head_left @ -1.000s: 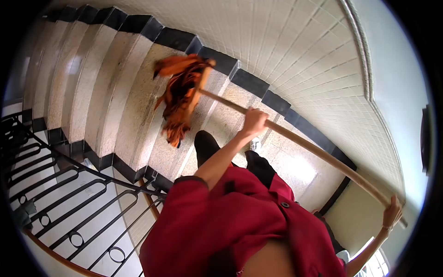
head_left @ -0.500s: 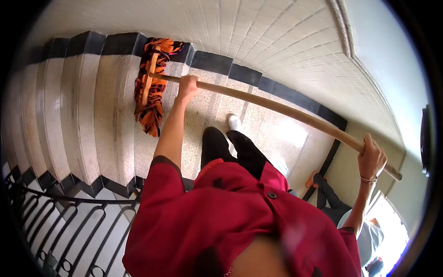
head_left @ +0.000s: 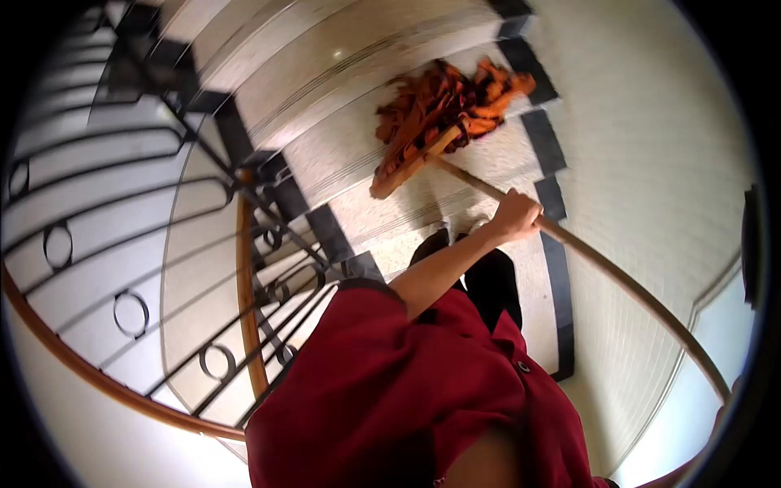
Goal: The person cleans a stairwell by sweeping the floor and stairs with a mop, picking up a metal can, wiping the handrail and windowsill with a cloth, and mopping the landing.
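My left hand (head_left: pixel 517 215) is closed around the wooden handle of a mop (head_left: pixel 626 281), partway along it. The mop has a wooden crossbar (head_left: pixel 419 161) and a bunch of orange and black cloth strips (head_left: pixel 451 102), slightly blurred, on the stair tread ahead of my feet. The handle runs down to the right, to my right hand (head_left: pixel 736 387), which shows only as a dark sliver at the frame's edge, where the handle runs into it. Its fingers are mostly hidden.
Pale stone stairs (head_left: pixel 325 167) with black edging blocks (head_left: pixel 541 138) run upward ahead. A black metal railing (head_left: pixel 195 130) with a wooden handrail (head_left: pixel 106 386) stands on the left. A pale wall (head_left: pixel 643 138) rises on the right.
My view has turned, bringing the railing farther into view on the left. The mop head has moved from the upper left to the upper middle, its strips now bunched. The other person is out of view.
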{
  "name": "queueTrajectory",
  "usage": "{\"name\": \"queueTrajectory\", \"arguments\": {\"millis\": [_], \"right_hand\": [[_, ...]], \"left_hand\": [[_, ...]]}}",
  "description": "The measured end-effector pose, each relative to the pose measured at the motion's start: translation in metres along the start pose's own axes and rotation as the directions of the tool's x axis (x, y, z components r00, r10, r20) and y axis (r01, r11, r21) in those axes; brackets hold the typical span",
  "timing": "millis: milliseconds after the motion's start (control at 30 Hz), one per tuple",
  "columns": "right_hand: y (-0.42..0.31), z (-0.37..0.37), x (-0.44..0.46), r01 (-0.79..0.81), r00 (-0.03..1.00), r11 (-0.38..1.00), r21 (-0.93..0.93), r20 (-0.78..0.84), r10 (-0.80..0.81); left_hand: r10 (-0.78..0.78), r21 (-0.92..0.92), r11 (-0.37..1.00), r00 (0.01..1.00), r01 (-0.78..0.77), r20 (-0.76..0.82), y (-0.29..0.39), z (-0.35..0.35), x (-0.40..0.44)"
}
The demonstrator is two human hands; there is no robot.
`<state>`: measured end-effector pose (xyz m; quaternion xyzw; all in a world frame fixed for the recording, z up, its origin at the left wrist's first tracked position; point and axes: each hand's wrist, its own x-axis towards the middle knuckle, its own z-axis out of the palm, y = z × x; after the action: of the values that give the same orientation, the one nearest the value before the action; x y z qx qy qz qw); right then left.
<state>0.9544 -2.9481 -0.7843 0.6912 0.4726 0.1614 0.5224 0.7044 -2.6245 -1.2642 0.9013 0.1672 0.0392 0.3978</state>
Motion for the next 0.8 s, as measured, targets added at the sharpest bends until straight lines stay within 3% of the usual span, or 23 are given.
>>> {"name": "queueTrajectory", "arguments": {"millis": [133,167,200,233,267,300,333,367,400,433,467,567,700,733,767,800], "right_hand": [[-0.043,-0.04,0.093,-0.05,0.998,0.967,0.25,-0.028,0.059],[-0.068,-0.069,0.126,-0.166,0.947,0.978,0.123,0.297,0.124],[-0.084,-0.055,0.145,-0.054,0.999,0.981,0.188,0.004,0.054],[-0.1,-0.028,0.163,0.071,0.957,0.974,0.215,-0.29,-0.005],[-0.12,-0.01,0.18,0.196,0.831,0.96,0.2,-0.554,-0.055],[-0.165,-0.06,0.191,0.214,0.723,0.938,0.272,-0.689,0.035],[-0.201,-0.108,0.193,0.223,0.689,0.943,0.248,-0.724,0.027],[-0.22,-0.137,0.19,0.224,0.661,0.948,0.226,-0.75,0.022],[-0.218,-0.147,0.183,0.242,0.618,0.946,0.216,-0.786,0.022],[-0.212,-0.146,0.173,0.257,0.58,0.944,0.208,-0.814,0.021],[-0.211,-0.136,0.162,0.27,0.578,0.931,0.247,-0.815,0.048],[-0.182,-0.028,0.111,0.201,0.686,0.918,0.343,-0.718,0.118],[-0.169,0.117,-0.025,-0.002,0.781,0.864,0.504,-0.539,0.316],[-0.167,0.149,-0.066,-0.04,0.787,0.852,0.522,-0.509,0.349],[-0.154,0.207,-0.041,-0.021,0.81,0.839,0.544,-0.482,0.333],[-0.151,0.248,-0.061,-0.078,0.86,0.821,0.565,-0.378,0.342]], "left_hand": [[-0.206,0.001,0.977,0.947,0.213,-0.246,-0.051,-0.035,-0.103],[-0.297,-0.012,0.953,0.92,0.304,-0.254,-0.07,-0.042,-0.127],[-0.38,0.035,0.909,0.858,0.416,-0.347,-0.092,-0.039,-0.152],[-0.42,0.002,0.881,0.784,0.473,-0.457,-0.14,-0.012,-0.181],[-0.293,-0.034,0.91,0.582,0.414,-0.758,-0.147,-0.025,-0.206],[-0.324,-0.042,0.866,0.497,0.498,-0.805,-0.198,-0.006,-0.238],[-0.419,-0.062,0.802,0.486,0.594,-0.767,-0.21,-0.019,-0.265],[-0.312,0.031,0.808,0.472,0.588,-0.825,-0.19,-0.047,-0.273],[-0.466,-0.067,0.807,0.563,0.587,-0.682,-0.192,-0.054,-0.281],[-0.292,0.042,0.822,0.485,0.568,-0.824,-0.183,-0.048,-0.275],[-0.323,0.048,0.824,0.539,0.564,-0.778,-0.174,-0.046,-0.273],[-0.318,0.121,0.838,0.655,0.533,-0.685,-0.117,-0.018,-0.24],[-0.18,0.274,0.877,0.799,0.394,-0.574,-0.032,0.019,-0.167],[-0.151,0.241,0.919,0.844,0.311,-0.514,0.0,0.022,-0.148],[-0.177,0.181,0.943,0.882,0.279,-0.436,0.014,0.038,-0.089],[-0.103,0.213,0.954,0.896,0.212,-0.432,0.026,0.065,-0.054]]}}
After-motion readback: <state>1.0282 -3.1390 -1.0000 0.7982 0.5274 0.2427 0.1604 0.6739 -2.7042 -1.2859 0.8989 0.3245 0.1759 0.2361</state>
